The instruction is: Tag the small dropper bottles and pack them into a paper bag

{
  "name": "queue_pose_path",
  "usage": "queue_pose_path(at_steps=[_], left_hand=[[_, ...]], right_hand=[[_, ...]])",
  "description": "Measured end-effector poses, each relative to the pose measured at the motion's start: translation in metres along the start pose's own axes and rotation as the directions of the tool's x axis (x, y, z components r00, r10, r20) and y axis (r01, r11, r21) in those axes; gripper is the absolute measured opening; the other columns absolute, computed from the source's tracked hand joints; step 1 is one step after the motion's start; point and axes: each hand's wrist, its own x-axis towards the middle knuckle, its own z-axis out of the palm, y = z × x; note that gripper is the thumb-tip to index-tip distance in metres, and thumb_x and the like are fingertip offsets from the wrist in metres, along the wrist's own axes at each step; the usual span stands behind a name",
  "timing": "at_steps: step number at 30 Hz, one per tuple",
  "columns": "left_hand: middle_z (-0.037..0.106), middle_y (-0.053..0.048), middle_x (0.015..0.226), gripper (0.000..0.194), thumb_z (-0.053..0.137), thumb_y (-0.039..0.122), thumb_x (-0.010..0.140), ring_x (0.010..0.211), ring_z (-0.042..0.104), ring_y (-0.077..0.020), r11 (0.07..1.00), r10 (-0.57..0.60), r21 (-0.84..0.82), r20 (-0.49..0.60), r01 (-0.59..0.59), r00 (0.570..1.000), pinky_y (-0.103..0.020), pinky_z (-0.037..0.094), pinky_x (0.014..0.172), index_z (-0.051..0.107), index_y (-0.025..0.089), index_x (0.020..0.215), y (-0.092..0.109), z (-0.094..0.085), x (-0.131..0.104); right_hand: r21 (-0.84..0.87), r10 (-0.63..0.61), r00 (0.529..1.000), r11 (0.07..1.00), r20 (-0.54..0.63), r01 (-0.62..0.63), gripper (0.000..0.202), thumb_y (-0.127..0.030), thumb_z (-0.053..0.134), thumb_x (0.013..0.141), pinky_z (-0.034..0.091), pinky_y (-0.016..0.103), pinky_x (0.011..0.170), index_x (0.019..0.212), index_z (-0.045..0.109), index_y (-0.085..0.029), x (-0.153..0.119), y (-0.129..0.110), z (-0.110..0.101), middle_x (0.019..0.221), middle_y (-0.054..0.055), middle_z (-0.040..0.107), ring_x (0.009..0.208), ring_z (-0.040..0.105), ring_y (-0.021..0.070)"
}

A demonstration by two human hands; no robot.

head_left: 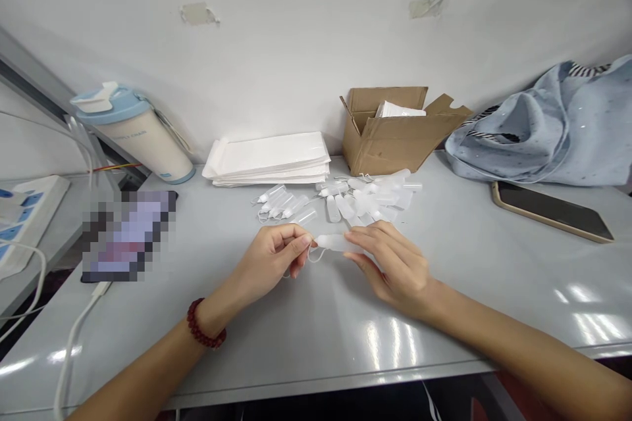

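A small translucent squeeze bottle (332,243) lies level between my two hands, a little above the grey table. My right hand (392,263) is closed on the bottle's body, thumb below and fingers on top. My left hand (281,253) pinches at the narrow tip end; what exactly sits between those fingertips is hidden. From that end hangs a thin clear loop (317,258). Just beyond my hands are several similar bottles (284,202) in a small group on the left and a looser pile of bottles (370,197) on the right.
White flat packets (269,156) are stacked near the wall, beside an open cardboard box (390,145). A tumbler (143,138), a phone with a blurred screen (131,233) and a power strip (29,227) are on the left. Another phone (553,210) and a blue cloth bag (557,125) lie right.
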Motion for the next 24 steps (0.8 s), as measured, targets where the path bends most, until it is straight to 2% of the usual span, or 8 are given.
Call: queue_pose_path(at_steps=[10, 14, 24], left_hand=[[0.052, 0.004, 0.061, 0.031, 0.050, 0.034, 0.090, 0.051, 0.049, -0.0072, 0.999, 0.030, -0.043, 0.049, -0.028, 0.998, -0.023, 0.040, 0.056, 0.055, 0.015, 0.067, 0.001, -0.009, 0.002], [0.052, 0.003, 0.062, 0.033, 0.049, 0.035, 0.090, 0.051, 0.048, -0.0073, 0.998, 0.032, -0.058, 0.014, -0.031, 0.999, -0.024, 0.041, 0.058, 0.055, 0.015, 0.065, 0.003, -0.010, 0.002], [0.052, 0.004, 0.061, 0.026, 0.054, 0.033, 0.087, 0.050, 0.048, -0.0073, 0.999, 0.010, -0.037, 0.016, -0.009, 1.000, -0.022, 0.039, 0.053, 0.057, 0.015, 0.069, 0.005, -0.010, 0.000]], right_hand=[[-0.022, 0.008, 1.000, 1.000, 0.029, -0.008, 0.023, -0.011, 0.064, 0.080, 0.045, 0.034, 0.061, 0.102, 0.058, -0.009, 0.004, 0.001, -0.008, 0.079, 0.010, 0.069, 0.070, 0.057, 0.0190], [-0.029, 0.023, 1.000, 0.999, 0.017, -0.022, 0.021, -0.012, 0.064, 0.080, 0.044, 0.034, 0.062, 0.100, 0.059, -0.008, 0.004, 0.002, -0.007, 0.076, 0.010, 0.069, 0.069, 0.057, 0.0185], [-0.028, 0.033, 0.999, 0.999, 0.021, -0.032, 0.018, -0.014, 0.062, 0.083, 0.044, 0.033, 0.060, 0.100, 0.059, -0.011, 0.005, 0.002, -0.007, 0.073, 0.008, 0.068, 0.064, 0.056, 0.0173]])
